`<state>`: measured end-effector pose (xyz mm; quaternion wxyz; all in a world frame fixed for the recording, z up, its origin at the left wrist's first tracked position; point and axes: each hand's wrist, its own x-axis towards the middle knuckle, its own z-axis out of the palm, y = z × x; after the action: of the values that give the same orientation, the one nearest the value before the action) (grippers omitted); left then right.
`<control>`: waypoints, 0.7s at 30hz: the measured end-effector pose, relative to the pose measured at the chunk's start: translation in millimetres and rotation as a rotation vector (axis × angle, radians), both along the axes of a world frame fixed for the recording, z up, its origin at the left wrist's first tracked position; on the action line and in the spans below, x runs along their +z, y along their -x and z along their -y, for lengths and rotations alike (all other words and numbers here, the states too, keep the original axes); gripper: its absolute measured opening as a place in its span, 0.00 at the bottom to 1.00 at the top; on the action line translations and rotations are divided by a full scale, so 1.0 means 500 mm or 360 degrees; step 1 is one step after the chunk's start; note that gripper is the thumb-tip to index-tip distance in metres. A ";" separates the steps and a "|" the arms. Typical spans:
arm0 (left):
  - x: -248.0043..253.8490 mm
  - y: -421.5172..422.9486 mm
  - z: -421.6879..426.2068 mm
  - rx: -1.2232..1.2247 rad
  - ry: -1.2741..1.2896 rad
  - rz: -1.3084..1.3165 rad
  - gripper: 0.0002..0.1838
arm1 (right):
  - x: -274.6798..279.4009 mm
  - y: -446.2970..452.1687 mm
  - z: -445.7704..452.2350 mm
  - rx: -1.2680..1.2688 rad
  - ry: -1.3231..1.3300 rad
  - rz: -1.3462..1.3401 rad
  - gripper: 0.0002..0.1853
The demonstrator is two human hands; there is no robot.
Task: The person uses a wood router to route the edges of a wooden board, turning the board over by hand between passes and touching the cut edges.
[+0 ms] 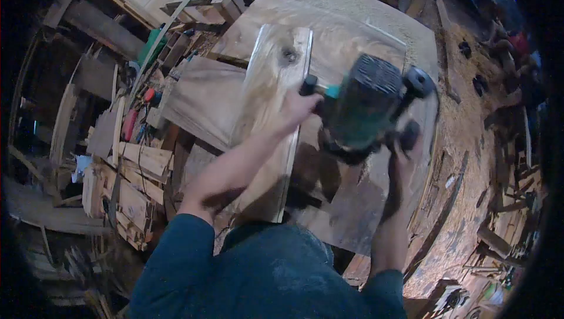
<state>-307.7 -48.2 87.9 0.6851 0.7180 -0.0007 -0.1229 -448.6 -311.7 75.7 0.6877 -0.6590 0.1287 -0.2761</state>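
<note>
Left hand point(302, 108) curled closed around one side of the router point(361, 104), right hand point(408, 142) closed on the other, its fingers blurred! One router, green and black, sits over the right of the broad wooden surface point(346, 16); whether its base touches, can't tell. Just left, one long plank point(267, 92) with two pale edges. Farther left, two red objects point(130, 125) among scrap wood point(144, 163).
</note>
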 end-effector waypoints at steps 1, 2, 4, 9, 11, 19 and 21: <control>-0.021 -0.041 -0.010 0.0055 0.0207 0.0061 0.15 | -0.003 -0.048 -0.015 0.0037 0.0041 0.0137 0.33; -0.028 -0.079 -0.020 0.0096 0.0232 0.0093 0.14 | -0.016 -0.091 -0.018 0.0047 0.0069 0.0101 0.32; -0.057 -0.149 -0.045 0.0149 0.0242 0.0087 0.13 | -0.034 -0.164 -0.024 -0.0001 0.0238 0.0052 0.30; -0.011 -0.209 -0.087 0.0172 0.0218 0.0240 0.09 | -0.048 -0.270 -0.076 -0.0197 0.0745 -0.0078 0.29; -0.022 -0.228 -0.100 0.0201 0.0227 0.0353 0.08 | -0.046 -0.287 -0.096 -0.0230 0.0773 -0.0144 0.29; -0.058 -0.258 -0.123 0.0156 -0.0015 0.0397 0.12 | -0.021 -0.325 -0.112 -0.0248 0.0683 -0.0458 0.31; -0.029 -0.243 -0.105 0.0167 -0.0064 0.0475 0.12 | -0.024 -0.322 -0.104 -0.0204 0.0609 -0.0507 0.32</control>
<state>-186.1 4.2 73.2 0.6683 0.7409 -0.0625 0.0209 -287.7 -259.8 63.9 0.5027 -0.8028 0.2224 -0.2311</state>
